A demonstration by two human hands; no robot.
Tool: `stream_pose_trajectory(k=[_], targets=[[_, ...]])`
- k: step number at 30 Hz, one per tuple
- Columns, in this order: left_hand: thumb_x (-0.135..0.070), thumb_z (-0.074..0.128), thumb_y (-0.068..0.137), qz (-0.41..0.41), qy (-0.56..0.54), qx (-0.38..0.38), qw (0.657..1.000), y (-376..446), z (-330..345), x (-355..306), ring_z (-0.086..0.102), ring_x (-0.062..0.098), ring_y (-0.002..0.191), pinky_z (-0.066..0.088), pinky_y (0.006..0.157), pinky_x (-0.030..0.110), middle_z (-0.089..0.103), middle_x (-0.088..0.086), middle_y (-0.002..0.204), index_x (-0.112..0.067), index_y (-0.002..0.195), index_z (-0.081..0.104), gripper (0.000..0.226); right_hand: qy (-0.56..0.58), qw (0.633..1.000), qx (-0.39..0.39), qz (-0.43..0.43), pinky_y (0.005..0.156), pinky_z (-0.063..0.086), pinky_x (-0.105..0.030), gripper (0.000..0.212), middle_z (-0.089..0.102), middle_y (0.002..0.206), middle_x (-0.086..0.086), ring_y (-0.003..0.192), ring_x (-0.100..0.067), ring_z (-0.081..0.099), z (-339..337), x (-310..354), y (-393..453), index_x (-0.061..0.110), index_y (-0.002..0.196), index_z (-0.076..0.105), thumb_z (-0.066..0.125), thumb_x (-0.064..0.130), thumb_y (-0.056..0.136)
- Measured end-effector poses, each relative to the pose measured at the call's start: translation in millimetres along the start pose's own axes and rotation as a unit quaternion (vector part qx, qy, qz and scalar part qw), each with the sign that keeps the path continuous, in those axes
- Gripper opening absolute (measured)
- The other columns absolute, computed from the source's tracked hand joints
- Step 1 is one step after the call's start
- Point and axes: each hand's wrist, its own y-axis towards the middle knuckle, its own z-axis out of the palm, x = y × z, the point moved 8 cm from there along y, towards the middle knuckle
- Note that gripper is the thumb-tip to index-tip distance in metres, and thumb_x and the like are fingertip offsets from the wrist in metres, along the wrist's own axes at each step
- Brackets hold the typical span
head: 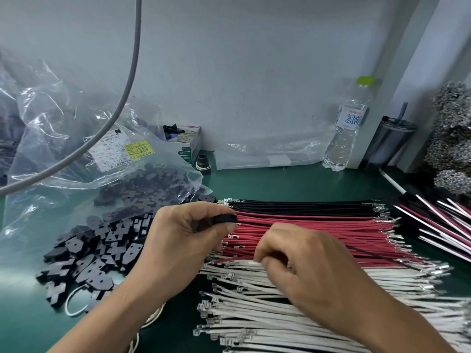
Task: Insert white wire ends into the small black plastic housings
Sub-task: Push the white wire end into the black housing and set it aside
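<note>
The left hand (183, 240) pinches a small black plastic housing (225, 219) between thumb and curled fingers, holding it up just above the near ends of the red insulated wires (318, 225). The right hand (305, 263) reaches down with its fingers curled onto the flat spread of white insulated wires (254, 312), at the seam where the white row meets the red one; it seems to be pinching one white wire end, though the fingertips hide the contact. The white wires lie side by side on the green work mat (293, 182), their metal crimp terminals pointing left, filling the lower right of the view. Beyond the red wires lies a row of black insulated wires (305, 206). To the left of the hands, a loose heap of black plastic housings (86, 258) spills from a clear plastic bag (76, 138) with a yellow label. Against the grey wall stand a clear water bottle with a green cap (344, 133) and a dark tumbler with a straw (390, 138). A grey cable (127, 80) hangs across the upper left.
</note>
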Motion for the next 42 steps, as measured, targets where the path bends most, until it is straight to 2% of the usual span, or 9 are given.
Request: stream_pose_trajectory(k=[6,11,15,19,26,33,35,39,42], targets=[[-0.015,0.084,0.074,-0.015,-0.03,0.011,0.999,2.7,-1.0,-0.1,0.07,0.016,0.055,0.053,0.055,0.016,0.078,0.002,0.074,-0.03,0.09,0.083,0.022,0.155,0.981,-0.11,0.037,0.076,0.041,-0.009,0.014,0.061,0.096,0.021,0.096,-0.001,0.059,-17.5,-16.0,2.8,0.035,0.09,0.067,0.06,0.024,0.096],[-0.011,0.082,0.072,-0.033,-0.08,0.044,0.995,1.0,4.6,-2.2,0.067,0.012,0.054,0.05,0.052,0.013,0.078,0.007,0.074,-0.02,0.091,0.084,0.021,0.136,0.975,-0.176,0.008,0.075,0.041,-0.007,0.018,0.061,0.088,0.016,0.092,-0.004,0.061,-24.9,-9.7,-1.4,0.03,0.088,0.07,0.068,0.013,0.093],[-0.005,0.081,0.073,-0.039,-0.099,0.048,0.993,1.5,6.2,-2.5,0.067,0.015,0.056,0.054,0.056,0.017,0.079,0.012,0.082,-0.019,0.091,0.084,0.023,0.115,0.97,-0.213,-0.02,0.072,0.045,-0.014,0.014,0.06,0.089,0.015,0.087,-0.009,0.062,-29.1,-5.9,-3.5,0.025,0.09,0.073,0.07,0.011,0.092],[-0.006,0.081,0.075,-0.044,-0.1,0.057,0.992,1.2,6.0,-2.4,0.068,0.015,0.056,0.054,0.056,0.017,0.079,0.012,0.081,-0.02,0.092,0.084,0.023,0.106,0.963,-0.245,-0.046,0.068,0.043,-0.013,0.01,0.059,0.088,0.014,0.081,-0.008,0.061,-34.6,-2.7,-6.1,0.023,0.093,0.076,0.066,0.019,0.092],[-0.01,0.082,0.071,-0.042,-0.101,0.069,0.992,-1.4,10.0,-6.8,0.068,0.019,0.055,0.057,0.056,0.022,0.077,0.015,0.078,-0.02,0.091,0.084,0.022,0.093,0.962,-0.249,-0.064,0.063,0.047,-0.018,0.012,0.059,0.087,0.013,0.075,-0.007,0.06,-29.2,1.6,-5.4,0.02,0.095,0.078,0.067,0.023,0.093],[-0.018,0.084,0.069,-0.042,-0.074,0.108,0.991,-4.8,11.5,-8.6,0.065,0.017,0.053,0.052,0.053,0.017,0.075,0.01,0.07,-0.018,0.088,0.084,0.019,0.135,0.961,-0.231,-0.07,0.071,0.042,-0.007,0.011,0.06,0.087,0.012,0.081,-0.004,0.062,-26.2,0.6,-2.9,0.019,0.095,0.079,0.068,0.019,0.091],[-0.02,0.084,0.072,-0.033,-0.052,0.119,0.991,-5.6,12.5,-9.2,0.063,0.012,0.052,0.051,0.053,0.017,0.074,0.008,0.068,-0.022,0.088,0.084,0.016,0.107,0.965,-0.223,-0.086,0.069,0.044,-0.011,0.011,0.059,0.087,0.011,0.078,-0.005,0.06,-25.4,2.4,-3.1,0.018,0.096,0.078,0.068,0.017,0.092],[-0.032,0.082,0.077,0.029,0.069,0.107,0.991,-6.2,11.0,-13.0,0.059,0.006,0.051,0.05,0.051,0.021,0.072,-0.002,0.068,-0.034,0.087,0.082,0.01,-0.009,0.969,-0.212,-0.129,0.062,0.051,-0.031,0.018,0.058,0.09,0.004,0.075,-0.012,0.058,-19.3,9.4,-5.2,0.013,0.102,0.075,0.074,0.002,0.089],[-0.031,0.082,0.081,0.038,0.103,0.097,0.989,-6.1,10.4,-11.3,0.057,0.005,0.051,0.048,0.05,0.019,0.07,-0.005,0.068,-0.035,0.087,0.081,0.008,-0.003,0.966,-0.22,-0.135,0.063,0.051,-0.032,0.016,0.058,0.091,0.005,0.077,-0.013,0.058,-19.7,8.0,-5.9,0.013,0.102,0.073,0.07,0.003,0.09]])
